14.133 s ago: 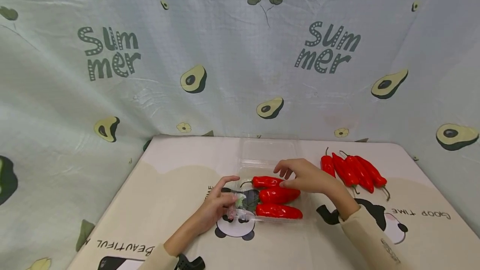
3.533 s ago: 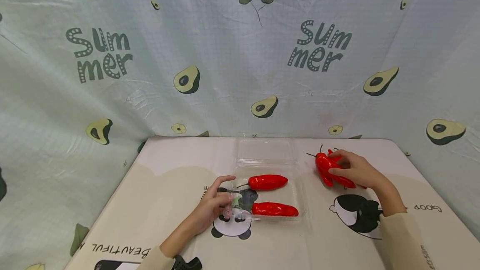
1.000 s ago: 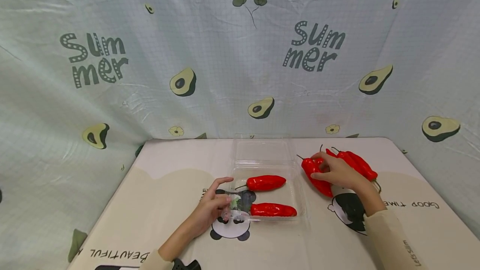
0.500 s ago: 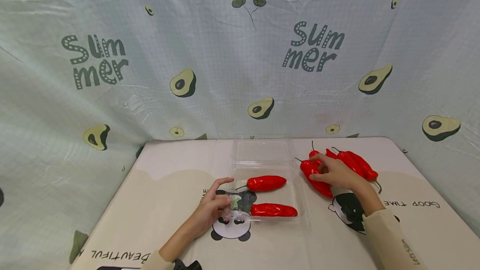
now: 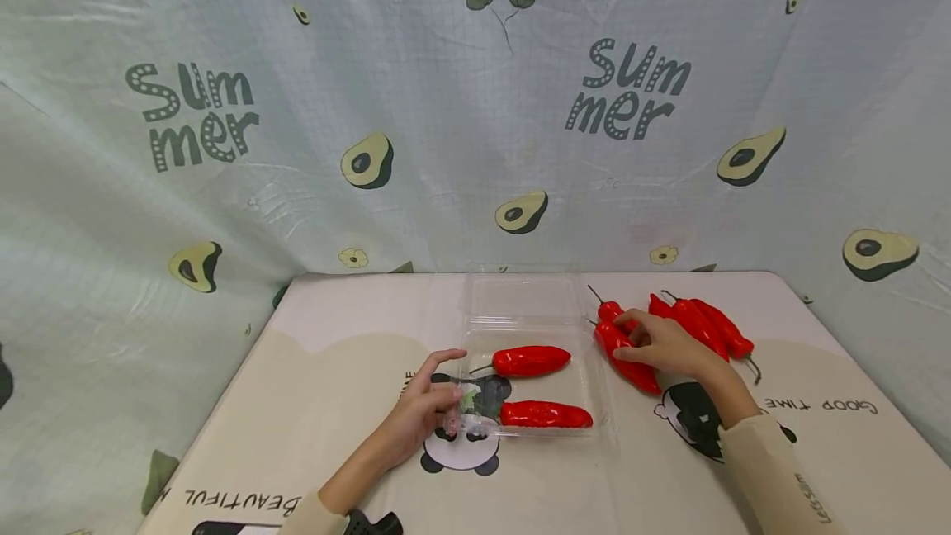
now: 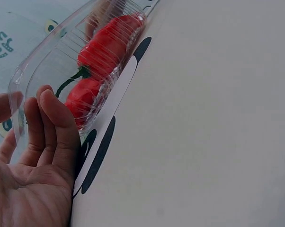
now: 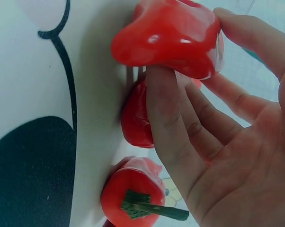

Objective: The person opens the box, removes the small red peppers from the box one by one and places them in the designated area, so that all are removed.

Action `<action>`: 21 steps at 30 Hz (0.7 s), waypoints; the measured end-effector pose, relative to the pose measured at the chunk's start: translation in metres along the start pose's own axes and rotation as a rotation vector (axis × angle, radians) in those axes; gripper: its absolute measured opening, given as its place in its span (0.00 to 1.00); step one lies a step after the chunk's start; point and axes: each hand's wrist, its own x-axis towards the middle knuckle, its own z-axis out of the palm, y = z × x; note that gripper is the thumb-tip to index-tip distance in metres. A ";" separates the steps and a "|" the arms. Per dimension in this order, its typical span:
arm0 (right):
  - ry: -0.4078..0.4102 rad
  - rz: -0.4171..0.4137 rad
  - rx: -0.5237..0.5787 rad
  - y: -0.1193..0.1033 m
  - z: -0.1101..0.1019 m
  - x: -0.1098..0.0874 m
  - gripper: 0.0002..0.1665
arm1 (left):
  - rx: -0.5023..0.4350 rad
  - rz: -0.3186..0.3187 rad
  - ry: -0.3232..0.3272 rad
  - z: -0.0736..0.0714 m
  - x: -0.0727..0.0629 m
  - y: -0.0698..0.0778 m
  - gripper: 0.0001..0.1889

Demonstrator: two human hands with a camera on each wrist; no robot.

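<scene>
At the left end of a clear hinged plastic box [image 5: 590, 370] my left hand [image 5: 419, 407] grips the wall between thumb and fingers. A red chili pepper [image 5: 529, 361] lies at the back of the box, stem to the left, and another red pepper [image 5: 546, 414] along its front wall. My right hand [image 5: 664, 345], right of the box, pinches a long red chili pepper [image 5: 631, 370] between thumb and fingers; this pinch shows closely in the right wrist view. Just behind it another pepper [image 5: 609, 310] is partly hidden by my fingers.
Several more red peppers [image 5: 698, 324] lie bunched at the back right of the table. The box's lid [image 5: 523, 297] is folded back towards the patterned curtain [image 5: 446, 106]. A printed cloth [image 5: 334, 386] covers the table.
The box held three peppers at first, two since the second frame. My right hand has moved left from the pile with the pepper. The pepper behind has shifted left. My left hand stays put.
</scene>
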 end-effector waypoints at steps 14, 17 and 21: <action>0.009 -0.008 0.028 -0.001 0.003 -0.001 0.36 | 0.002 -0.018 0.013 0.000 0.000 -0.001 0.34; 0.014 -0.010 0.032 0.000 0.003 -0.001 0.35 | 0.002 -0.017 0.014 0.001 0.000 -0.001 0.34; 0.021 -0.011 0.033 0.001 0.004 -0.001 0.35 | 0.007 -0.017 0.018 0.001 0.000 0.000 0.34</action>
